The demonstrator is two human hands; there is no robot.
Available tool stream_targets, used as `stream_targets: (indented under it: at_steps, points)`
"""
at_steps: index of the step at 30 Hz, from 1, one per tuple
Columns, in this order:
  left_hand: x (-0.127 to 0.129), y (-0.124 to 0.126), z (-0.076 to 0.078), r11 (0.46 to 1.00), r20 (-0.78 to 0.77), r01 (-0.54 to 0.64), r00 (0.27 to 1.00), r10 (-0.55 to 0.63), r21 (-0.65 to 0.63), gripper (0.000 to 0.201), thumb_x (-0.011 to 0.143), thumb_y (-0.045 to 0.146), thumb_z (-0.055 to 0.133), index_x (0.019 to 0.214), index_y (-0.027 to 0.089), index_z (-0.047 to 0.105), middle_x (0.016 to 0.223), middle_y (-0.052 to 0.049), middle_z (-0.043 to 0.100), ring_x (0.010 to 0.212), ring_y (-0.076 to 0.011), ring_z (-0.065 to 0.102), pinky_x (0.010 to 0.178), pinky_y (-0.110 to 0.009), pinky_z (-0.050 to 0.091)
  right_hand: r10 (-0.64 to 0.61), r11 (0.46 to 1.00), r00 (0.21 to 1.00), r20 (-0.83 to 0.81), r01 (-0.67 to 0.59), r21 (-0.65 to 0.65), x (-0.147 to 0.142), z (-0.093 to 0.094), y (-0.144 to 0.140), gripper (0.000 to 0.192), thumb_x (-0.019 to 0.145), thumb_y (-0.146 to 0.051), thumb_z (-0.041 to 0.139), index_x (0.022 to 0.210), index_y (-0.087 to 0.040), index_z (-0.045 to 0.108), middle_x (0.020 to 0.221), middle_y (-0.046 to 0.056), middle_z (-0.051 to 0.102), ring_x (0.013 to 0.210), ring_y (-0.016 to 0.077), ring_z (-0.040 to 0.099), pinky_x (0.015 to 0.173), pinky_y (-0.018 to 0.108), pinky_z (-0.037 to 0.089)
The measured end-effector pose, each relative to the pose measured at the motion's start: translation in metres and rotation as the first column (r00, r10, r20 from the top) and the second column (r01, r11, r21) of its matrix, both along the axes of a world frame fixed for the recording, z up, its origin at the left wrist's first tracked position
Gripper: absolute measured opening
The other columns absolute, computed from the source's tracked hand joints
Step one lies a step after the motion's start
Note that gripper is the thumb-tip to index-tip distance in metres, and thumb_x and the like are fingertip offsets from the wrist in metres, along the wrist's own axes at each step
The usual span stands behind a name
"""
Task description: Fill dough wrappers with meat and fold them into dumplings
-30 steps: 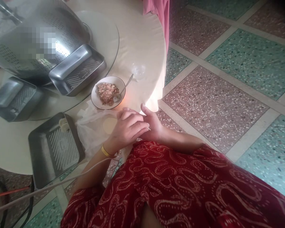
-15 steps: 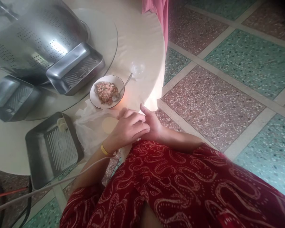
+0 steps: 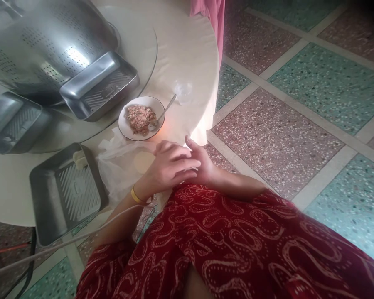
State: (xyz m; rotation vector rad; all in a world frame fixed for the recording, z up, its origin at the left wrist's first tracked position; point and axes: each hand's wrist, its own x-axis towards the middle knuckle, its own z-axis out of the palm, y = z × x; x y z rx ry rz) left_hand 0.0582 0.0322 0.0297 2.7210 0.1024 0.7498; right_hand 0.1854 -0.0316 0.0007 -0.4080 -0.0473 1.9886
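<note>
Left hand point(image 3: 176, 167) half-curled over thumb-spread right hand point(image 3: 203, 162), pale sliver point(image 3: 194, 168) between (holds hidden, can't tell); best press lightly, evenly; bowl point(image 3: 123, 123) just beyond.

Cream table point(image 3: 187, 45) with clear disc point(image 3: 140, 41), white bowl point(image 3: 156, 108), plastic bag point(image 3: 116, 170), metal tray point(image 3: 48, 195).

glossy perforated metal pot point(image 3: 57, 50), matt ribbed metal tray point(image 3: 48, 199), crinkled filmy plastic bag point(image 3: 116, 172), smooth glossy bowl point(image 3: 122, 123)
</note>
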Motion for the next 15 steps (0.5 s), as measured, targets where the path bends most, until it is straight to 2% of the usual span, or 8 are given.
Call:
stream_targets:
  at_steps: [3,6,11,15]
  points:
    - [-0.011,0.001,0.005,0.993,0.06,-0.115,0.992,0.114,0.011,0.026,0.089,0.041,0.065,0.111,0.027,0.06,0.1,-0.002,0.067,0.096,-0.0212,0.062,0.084,-0.042,0.048,-0.051,0.998,0.986,-0.161,0.044,-0.044,0.001,0.004,-0.003,0.059,0.099,-0.059,0.019,0.108,-0.018,0.061,0.072,0.0,0.061,0.061,0.0124,0.058,0.056,0.023,0.051]
    - [-0.019,-0.002,0.005,0.973,0.06,-0.227,0.973,0.224,0.05,0.019,0.089,0.034,0.066,0.105,0.024,0.063,0.096,-0.003,0.069,0.091,-0.0207,0.064,0.079,-0.041,0.047,-0.081,0.996,0.977,-0.198,0.072,-0.051,0.0,0.006,-0.005,0.06,0.099,-0.057,0.019,0.11,-0.018,0.063,0.063,-0.003,0.056,0.051,0.0106,0.052,0.053,0.021,0.05]
    - [-0.021,-0.009,-0.003,0.963,0.042,-0.261,0.965,0.259,0.07,0.009,0.089,0.031,0.066,0.096,0.026,0.067,0.093,-0.001,0.07,0.088,-0.0192,0.064,0.078,-0.04,0.047,-0.086,0.993,0.985,-0.149,0.072,-0.096,-0.004,0.007,-0.003,0.058,0.098,-0.059,0.02,0.109,-0.022,0.063,0.063,-0.002,0.054,0.051,0.012,0.047,0.055,0.024,0.051]
    - [-0.017,-0.013,-0.005,0.958,0.075,-0.273,0.961,0.267,0.086,0.003,0.09,0.028,0.065,0.091,0.026,0.067,0.088,0.0,0.069,0.087,-0.0185,0.061,0.079,-0.039,0.049,-0.092,0.993,0.99,-0.111,0.083,-0.088,-0.006,0.009,-0.002,0.058,0.097,-0.059,0.018,0.111,-0.023,0.061,0.068,-0.002,0.056,0.047,0.0106,0.04,0.05,0.022,0.047]
